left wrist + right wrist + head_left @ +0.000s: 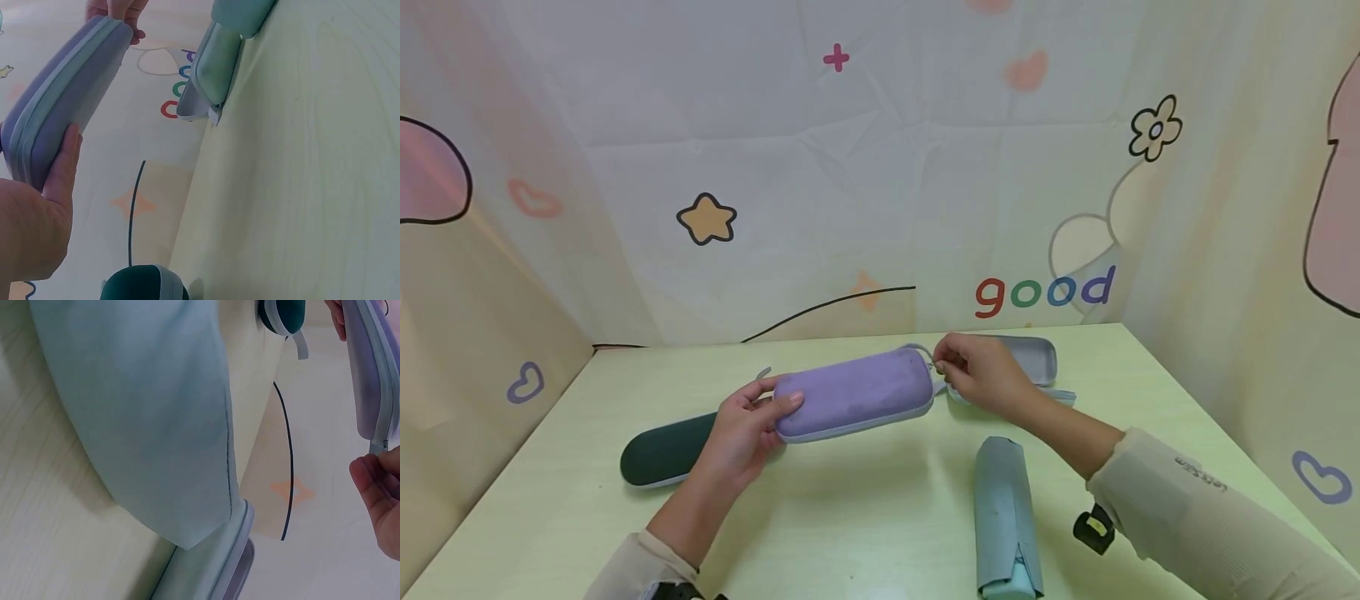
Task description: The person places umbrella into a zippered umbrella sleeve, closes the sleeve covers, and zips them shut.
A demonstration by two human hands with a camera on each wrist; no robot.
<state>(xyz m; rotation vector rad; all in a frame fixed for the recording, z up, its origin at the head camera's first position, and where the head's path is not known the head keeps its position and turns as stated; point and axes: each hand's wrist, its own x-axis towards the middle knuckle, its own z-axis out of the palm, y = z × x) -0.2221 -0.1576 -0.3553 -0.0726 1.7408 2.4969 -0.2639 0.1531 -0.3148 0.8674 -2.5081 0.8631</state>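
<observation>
A purple zip case (857,396) with a paler zip band is held up off the table, slightly tilted. My left hand (747,429) grips its left end, thumb on the top face and fingers underneath. At the other end, my right hand (981,375) pinches the small zip pull, which the fingertips mostly hide. The left wrist view shows the side of the purple case (72,94) with the zip running along it, closed as far as visible. In the right wrist view, a short pale tab lies next to my right fingers (374,487).
Behind my left forearm lies a dark green case (666,450). A pale blue-green folded case or wrap (1003,508) lies at the front right. Beyond my right hand sits an opened grey case (1037,358), partly hidden. A printed curtain (850,183) hangs behind the table.
</observation>
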